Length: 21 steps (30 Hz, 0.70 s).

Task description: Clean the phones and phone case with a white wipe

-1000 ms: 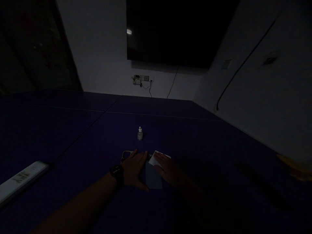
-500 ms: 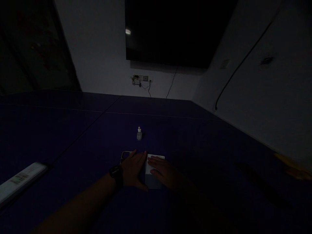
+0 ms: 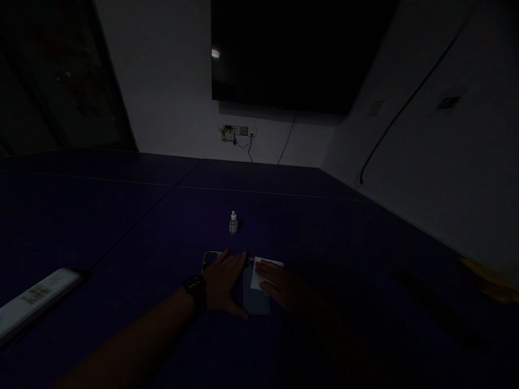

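A phone (image 3: 256, 301) lies on the dark blue table, and its camera lenses show near the top edge. My right hand (image 3: 280, 284) presses a folded white wiping cloth (image 3: 259, 274) onto the phone's upper right part, fingers together over it. My left hand (image 3: 225, 282), wearing a black watch (image 3: 195, 290), rests with fingers and thumb spread along the phone's left edge. Partly hidden under that hand is a phone case (image 3: 206, 258) with a large camera cut-out. Beyond them stands a small clear bottle (image 3: 233, 224) with a white cap.
A long white box (image 3: 38, 302) lies on the table at the left. Something yellow (image 3: 486, 278), too dark to make out, is at the right edge. A large dark screen (image 3: 295, 54) hangs on the wall above sockets (image 3: 239, 131) and cables. The room is very dim.
My right hand has slid the cloth to the right across the phone, so the phone's left side and camera lenses now show. My left hand has stayed almost still.
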Available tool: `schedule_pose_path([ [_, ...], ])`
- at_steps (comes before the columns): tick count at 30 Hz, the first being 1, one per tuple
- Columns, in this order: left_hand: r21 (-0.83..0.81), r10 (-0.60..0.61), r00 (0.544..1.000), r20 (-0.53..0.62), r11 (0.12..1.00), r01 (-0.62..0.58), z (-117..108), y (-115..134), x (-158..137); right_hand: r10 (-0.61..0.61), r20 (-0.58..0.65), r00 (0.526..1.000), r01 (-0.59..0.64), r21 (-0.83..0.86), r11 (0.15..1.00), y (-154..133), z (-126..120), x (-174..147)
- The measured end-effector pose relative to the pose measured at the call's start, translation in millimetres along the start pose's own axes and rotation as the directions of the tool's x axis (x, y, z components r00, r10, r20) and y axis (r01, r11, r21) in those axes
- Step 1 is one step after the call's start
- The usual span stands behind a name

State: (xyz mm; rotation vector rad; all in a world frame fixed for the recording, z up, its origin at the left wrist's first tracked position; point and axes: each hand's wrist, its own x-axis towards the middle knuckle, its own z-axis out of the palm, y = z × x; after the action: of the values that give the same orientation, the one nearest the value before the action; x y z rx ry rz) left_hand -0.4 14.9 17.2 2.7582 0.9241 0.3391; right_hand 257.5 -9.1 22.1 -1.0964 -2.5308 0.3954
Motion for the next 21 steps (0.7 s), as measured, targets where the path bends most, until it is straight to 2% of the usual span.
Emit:
schedule_pose_path([
  [3,-0.006,-0.004,1.0,-0.005,1.0,0.004,0,0,0,-0.065,0.066,0.996,0.064,0.01,0.998,-5,-5,-6],
  [8,-0.005,0.0,1.0,-0.002,1.0,0.0,0,0,0,0.024,-0.018,1.0,-0.024,-0.03,0.999,-5,-2,-3],
  [13,-0.012,-0.004,1.0,-0.017,1.0,0.004,2,-2,0,-0.059,0.105,0.993,0.052,0.069,0.996,-6,-11,-7],
  [21,0.004,-0.01,1.0,-0.009,1.0,0.01,-2,2,0,-0.09,0.139,0.986,0.073,0.122,0.99,-24,4,2],
])
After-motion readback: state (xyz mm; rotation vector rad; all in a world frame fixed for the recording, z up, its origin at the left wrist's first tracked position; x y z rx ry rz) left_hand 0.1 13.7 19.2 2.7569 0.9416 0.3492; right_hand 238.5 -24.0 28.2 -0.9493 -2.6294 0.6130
